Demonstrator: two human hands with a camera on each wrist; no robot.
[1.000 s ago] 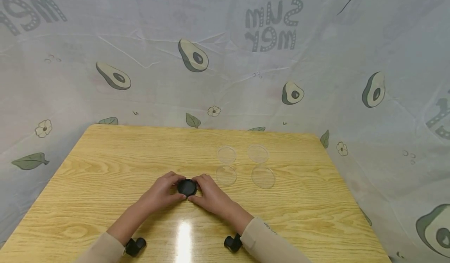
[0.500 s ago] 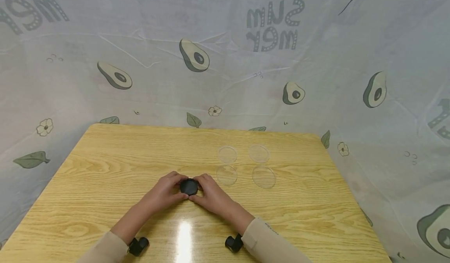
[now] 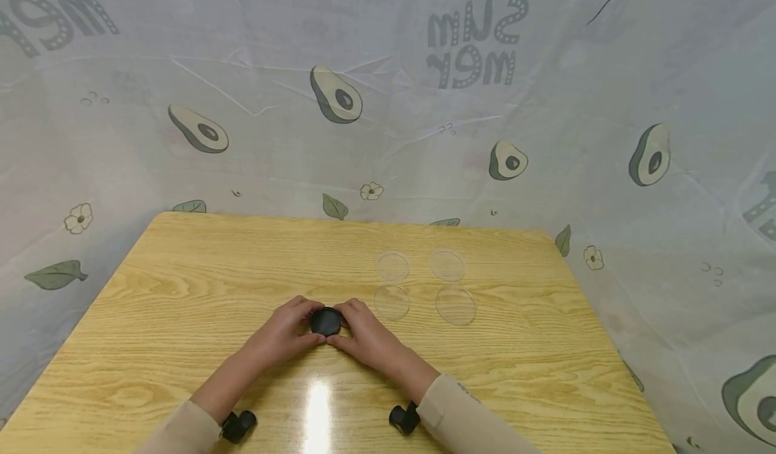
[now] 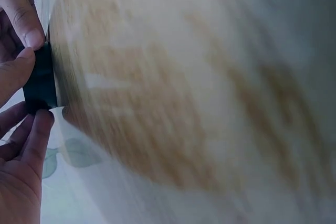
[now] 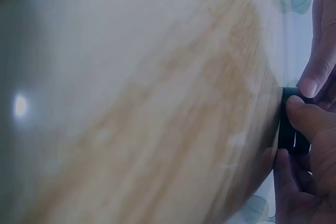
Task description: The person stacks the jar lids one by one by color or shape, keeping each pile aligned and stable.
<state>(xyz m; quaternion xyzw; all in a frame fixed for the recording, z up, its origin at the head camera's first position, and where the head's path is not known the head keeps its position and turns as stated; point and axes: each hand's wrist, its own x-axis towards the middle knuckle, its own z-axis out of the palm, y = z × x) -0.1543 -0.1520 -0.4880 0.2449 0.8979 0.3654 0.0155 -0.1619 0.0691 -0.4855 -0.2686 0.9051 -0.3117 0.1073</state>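
A thick black round disc (image 3: 325,322), like a short cylinder with a flat top, stands on the wooden table between both hands. My left hand (image 3: 286,331) grips its left side, thumb at the near edge and fingers round the far side. From the right, my right hand (image 3: 368,336) holds it the same way, so the two thumbs almost meet in front. In the left wrist view the side of the black disc (image 4: 40,80) shows between the fingertips at the table surface. The right wrist view shows the black disc (image 5: 287,124) partly hidden behind a thumb.
Several clear round discs (image 3: 456,306) lie in two rows on the table (image 3: 212,258), to the right and beyond the hands. A patterned curtain (image 3: 273,157) hangs behind the table. Black wrist devices (image 3: 239,426) sit under the sleeves.
The black disc and left forearm have shifted very slightly right since a second ago. Both hands keep the same hold, and the clear discs stay where they were.
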